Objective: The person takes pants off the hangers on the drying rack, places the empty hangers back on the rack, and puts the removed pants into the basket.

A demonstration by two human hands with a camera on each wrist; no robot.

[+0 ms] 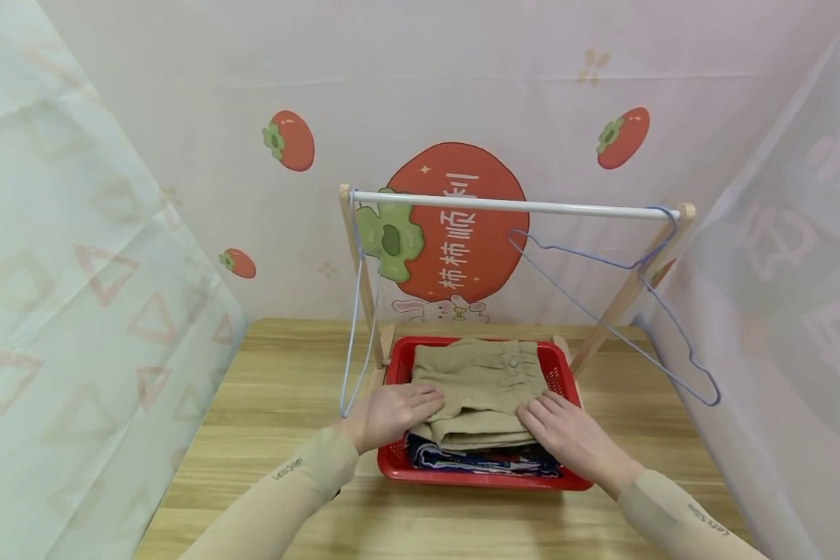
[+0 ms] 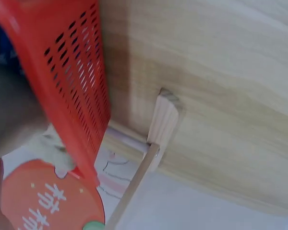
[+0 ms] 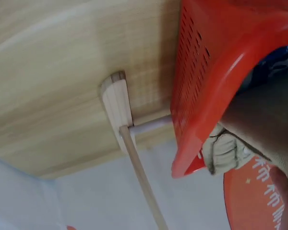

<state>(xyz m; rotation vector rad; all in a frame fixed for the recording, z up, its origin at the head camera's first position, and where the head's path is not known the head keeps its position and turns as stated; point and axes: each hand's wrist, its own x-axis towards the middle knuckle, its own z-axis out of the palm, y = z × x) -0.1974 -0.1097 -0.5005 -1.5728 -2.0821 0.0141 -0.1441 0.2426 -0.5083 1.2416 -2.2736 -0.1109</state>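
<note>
Folded khaki pants [image 1: 470, 381] with a button at the waistband lie on top of dark blue patterned folded cloth [image 1: 476, 459] inside a red plastic basket [image 1: 486, 481]. My left hand [image 1: 395, 414] rests on the left edge of the pants, its fingers fairly straight. On the opposite edge lies my right hand [image 1: 575, 435], fingers extended over the khaki fabric. Both wrist views show the basket's perforated side close up, with each hand only partly visible and dark at the frame's edge. Whether the thumbs go under the pants is hidden.
Behind and above the basket stands a wooden rack with a white rail [image 1: 518, 205]. A blue wire hanger [image 1: 344, 412] hangs at its left end, near my left wrist; another blue hanger [image 1: 712, 401] hangs at the right. Printed cloth walls enclose the wooden table [image 1: 287, 373].
</note>
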